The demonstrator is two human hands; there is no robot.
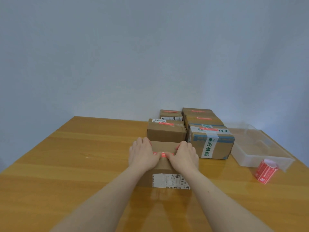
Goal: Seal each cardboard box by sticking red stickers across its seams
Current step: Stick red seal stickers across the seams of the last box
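A brown cardboard box with a white shipping label on its near face sits in front of me on the table. A red sticker lies across its top seam. My left hand and my right hand both rest flat on the box top, thumbs pressing on the sticker and fingers curled over the far edge. Much of the sticker is hidden under my thumbs. A roll of red stickers lies on the table to the right.
Several other cardboard boxes with red stickers on top stand behind, among them a plain one and one with green-printed white tape. A clear plastic tray sits at the right edge. The wooden table meets a pale wall.
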